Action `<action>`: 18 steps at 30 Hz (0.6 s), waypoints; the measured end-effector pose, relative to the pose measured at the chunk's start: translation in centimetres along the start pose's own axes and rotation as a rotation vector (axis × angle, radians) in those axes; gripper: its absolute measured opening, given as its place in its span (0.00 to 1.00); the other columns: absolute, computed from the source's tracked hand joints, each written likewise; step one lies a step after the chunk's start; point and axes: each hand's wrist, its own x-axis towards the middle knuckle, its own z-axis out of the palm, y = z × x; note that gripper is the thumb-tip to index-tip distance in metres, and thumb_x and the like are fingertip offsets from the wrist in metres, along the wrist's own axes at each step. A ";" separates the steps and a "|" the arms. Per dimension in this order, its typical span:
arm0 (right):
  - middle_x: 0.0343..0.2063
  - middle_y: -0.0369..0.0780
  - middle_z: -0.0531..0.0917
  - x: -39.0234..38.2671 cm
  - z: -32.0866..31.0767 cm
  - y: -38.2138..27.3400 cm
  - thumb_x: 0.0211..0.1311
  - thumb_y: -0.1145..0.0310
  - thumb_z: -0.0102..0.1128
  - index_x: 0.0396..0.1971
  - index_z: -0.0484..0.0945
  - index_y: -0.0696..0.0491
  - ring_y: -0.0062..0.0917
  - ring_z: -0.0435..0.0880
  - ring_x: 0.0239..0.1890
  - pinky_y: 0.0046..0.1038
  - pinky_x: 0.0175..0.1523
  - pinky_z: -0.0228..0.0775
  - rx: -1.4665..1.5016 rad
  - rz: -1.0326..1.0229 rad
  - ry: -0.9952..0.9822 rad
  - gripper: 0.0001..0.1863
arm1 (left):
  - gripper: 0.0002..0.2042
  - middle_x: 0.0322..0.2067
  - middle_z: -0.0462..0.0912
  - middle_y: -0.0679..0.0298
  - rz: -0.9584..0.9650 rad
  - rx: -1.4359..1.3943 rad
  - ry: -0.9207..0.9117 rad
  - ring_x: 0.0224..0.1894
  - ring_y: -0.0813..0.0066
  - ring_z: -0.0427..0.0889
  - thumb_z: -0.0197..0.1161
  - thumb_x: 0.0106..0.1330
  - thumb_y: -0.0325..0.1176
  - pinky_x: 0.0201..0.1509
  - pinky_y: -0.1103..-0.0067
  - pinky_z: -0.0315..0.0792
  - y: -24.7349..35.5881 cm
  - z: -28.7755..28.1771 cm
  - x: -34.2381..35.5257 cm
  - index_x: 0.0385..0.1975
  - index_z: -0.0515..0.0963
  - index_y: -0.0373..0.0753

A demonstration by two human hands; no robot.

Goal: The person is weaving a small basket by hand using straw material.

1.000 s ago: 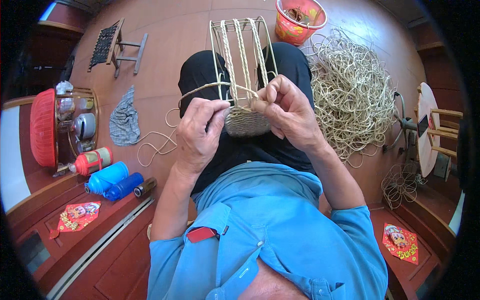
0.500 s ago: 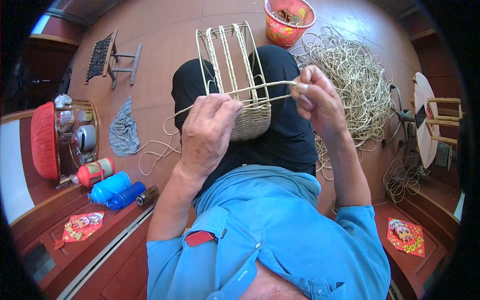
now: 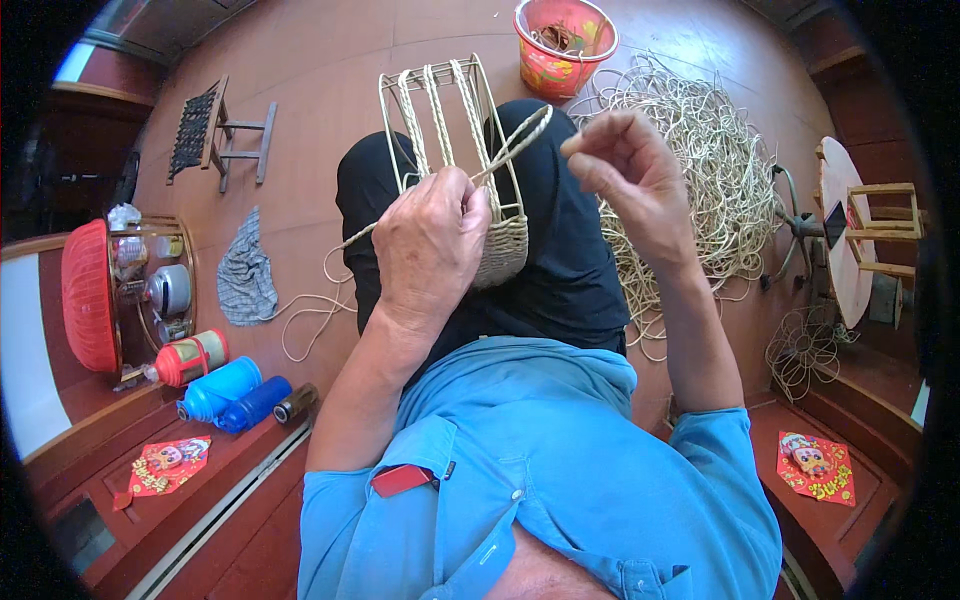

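A half-woven basket (image 3: 505,248) rests between my knees, its near end woven from pale cord and the rest a bare wire frame with twisted cord strands running lengthwise. My left hand (image 3: 430,245) is closed on a pale cord (image 3: 357,238) against the frame, the fingertips partly hidden. From that hand the cord rises to the right in a loop (image 3: 530,130) that stands free over my right knee. My right hand (image 3: 637,180) is just right of the loop, thumb and fingers apart, with nothing visible in it.
A large heap of loose cord (image 3: 700,170) lies on the floor to the right, below a red bucket (image 3: 558,75). A small stool (image 3: 215,130), a grey cloth (image 3: 247,275) and several flasks (image 3: 220,385) are at the left. A round-topped stool (image 3: 845,230) lies tipped at the right.
My right hand has let go of the cord and opened. The cord, pulled straight before, now stands as a loop. My left hand has shifted slightly, and the basket appears a little further left.
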 end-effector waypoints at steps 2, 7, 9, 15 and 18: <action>0.41 0.34 0.87 -0.7 0.8 0.4 0.73 0.72 0.70 0.49 0.80 0.56 0.15 0.85 0.40 0.20 0.47 0.80 -0.099 0.055 -0.009 0.11 | 0.08 0.26 0.84 0.57 -0.021 0.004 -0.013 0.29 0.58 0.86 0.72 0.69 0.33 0.36 0.65 0.78 0.1 0.0 0.0 0.30 0.81 0.38; 0.42 0.46 0.92 -0.7 3.3 -1.2 0.71 0.73 0.65 0.62 0.76 0.53 0.38 0.93 0.36 0.36 0.43 0.84 -0.597 -0.092 -0.163 0.21 | 0.07 0.30 0.88 0.53 -0.056 -0.112 -0.103 0.32 0.51 0.88 0.66 0.73 0.33 0.40 0.63 0.80 0.5 -0.6 -0.4 0.39 0.86 0.36; 0.43 0.47 0.92 0.0 4.1 -1.3 0.71 0.74 0.62 0.66 0.73 0.51 0.44 0.92 0.40 0.42 0.45 0.83 -0.666 -0.108 -0.219 0.25 | 0.09 0.30 0.87 0.52 -0.090 -0.147 -0.184 0.31 0.52 0.88 0.65 0.73 0.34 0.41 0.64 0.80 0.5 -1.2 -0.7 0.43 0.86 0.35; 0.41 0.56 0.90 2.5 4.5 -0.9 0.64 0.75 0.60 0.78 0.57 0.56 0.56 0.90 0.42 0.53 0.49 0.81 -0.878 -0.131 -0.433 0.42 | 0.16 0.40 0.90 0.41 -0.387 -0.456 -0.460 0.44 0.45 0.91 0.62 0.72 0.33 0.49 0.59 0.81 0.7 -1.9 -0.3 0.53 0.82 0.28; 0.45 0.58 0.89 3.3 5.4 -2.3 0.69 0.75 0.54 0.83 0.49 0.53 0.58 0.89 0.44 0.54 0.51 0.79 -0.929 -0.051 -0.506 0.44 | 0.18 0.37 0.90 0.44 -0.458 -0.608 -0.475 0.42 0.53 0.92 0.61 0.72 0.32 0.48 0.62 0.81 -0.6 -0.9 -0.7 0.55 0.81 0.25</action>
